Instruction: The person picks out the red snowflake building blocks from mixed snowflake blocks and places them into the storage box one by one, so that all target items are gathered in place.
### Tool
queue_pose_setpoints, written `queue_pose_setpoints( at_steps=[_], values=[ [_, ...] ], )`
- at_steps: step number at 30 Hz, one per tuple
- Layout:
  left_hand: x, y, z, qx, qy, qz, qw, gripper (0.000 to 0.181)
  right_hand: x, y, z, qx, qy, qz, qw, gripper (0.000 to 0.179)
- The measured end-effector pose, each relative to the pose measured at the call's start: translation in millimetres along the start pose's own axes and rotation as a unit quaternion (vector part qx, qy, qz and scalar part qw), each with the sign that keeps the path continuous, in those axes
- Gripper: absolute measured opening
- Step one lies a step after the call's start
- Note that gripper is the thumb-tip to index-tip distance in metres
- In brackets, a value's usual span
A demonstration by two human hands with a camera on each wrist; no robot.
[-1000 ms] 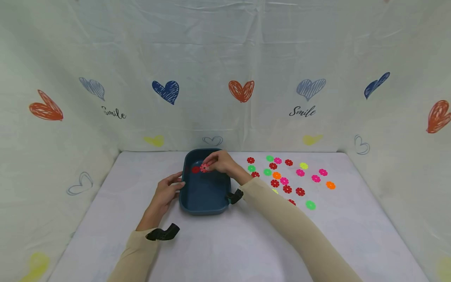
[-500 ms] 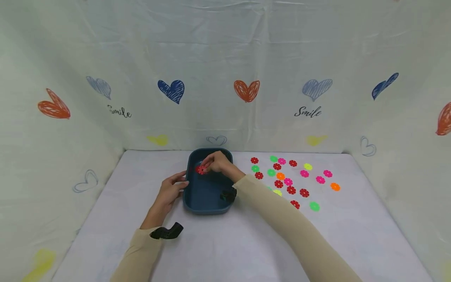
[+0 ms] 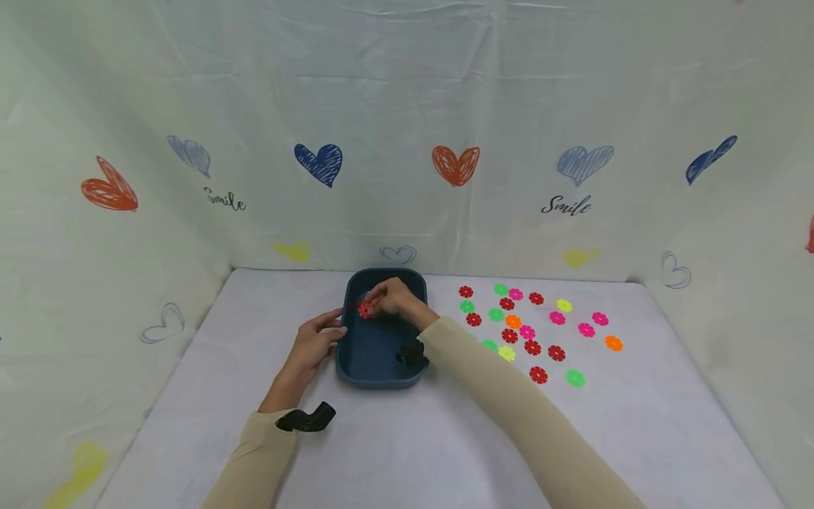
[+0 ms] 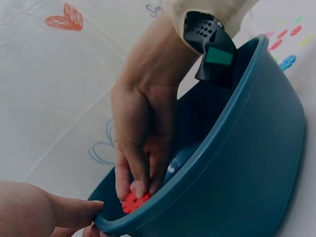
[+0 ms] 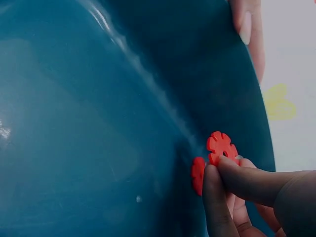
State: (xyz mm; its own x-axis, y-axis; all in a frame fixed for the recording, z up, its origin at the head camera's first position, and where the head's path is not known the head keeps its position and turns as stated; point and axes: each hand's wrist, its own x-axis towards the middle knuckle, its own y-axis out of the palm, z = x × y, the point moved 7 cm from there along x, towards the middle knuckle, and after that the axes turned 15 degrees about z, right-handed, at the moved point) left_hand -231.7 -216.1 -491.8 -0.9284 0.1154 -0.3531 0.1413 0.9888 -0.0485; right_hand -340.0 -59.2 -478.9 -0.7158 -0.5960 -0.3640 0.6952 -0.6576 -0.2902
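Note:
A deep blue plastic basin (image 3: 375, 360) stands near the back of the table. My left hand (image 3: 314, 344) grips its left rim, the thumb and a finger meeting at the edge in the left wrist view. Inside the basin, my right hand (image 3: 396, 297) pinches a red flower-shaped disc (image 5: 220, 146) with a notched edge and a centre hole, between thumb and fingers. A second red disc (image 5: 198, 175) shows close beside the held one, low by the basin wall. Whether the two discs touch is hard to tell.
Right of the basin, several notched discs lie scattered flat: red (image 3: 538, 375), green (image 3: 575, 378), pink (image 3: 586, 329), orange (image 3: 613, 343) and yellow (image 3: 506, 353). A white curtain (image 3: 394, 106) with printed hearts rises behind the table.
My right hand has lowered the red disc deeper into the basin, nearer the other one. My left hand keeps its place on the rim. The head view has swung slightly left.

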Motion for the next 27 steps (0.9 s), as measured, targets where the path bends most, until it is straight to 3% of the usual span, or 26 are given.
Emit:
queue_pose_setpoints(
  at_steps=[9,19,27],
  values=[
    [0.0,-0.4,1.0,0.002,0.002,-0.001,1.0000,0.050,6.4,5.6,-5.7,-0.016,0.013,0.000,0.9998,0.023],
    [-2.7,1.3,-1.8,0.005,0.002,0.001,1.0000,0.049,8.0,5.2,-8.1,-0.043,0.028,-0.028,0.9983,0.021],
    [-2.6,1.1,-1.9,0.005,0.003,-0.002,1.0000,0.049,9.1,6.5,-5.9,-0.080,0.015,-0.036,0.9960,0.018]
  ],
)
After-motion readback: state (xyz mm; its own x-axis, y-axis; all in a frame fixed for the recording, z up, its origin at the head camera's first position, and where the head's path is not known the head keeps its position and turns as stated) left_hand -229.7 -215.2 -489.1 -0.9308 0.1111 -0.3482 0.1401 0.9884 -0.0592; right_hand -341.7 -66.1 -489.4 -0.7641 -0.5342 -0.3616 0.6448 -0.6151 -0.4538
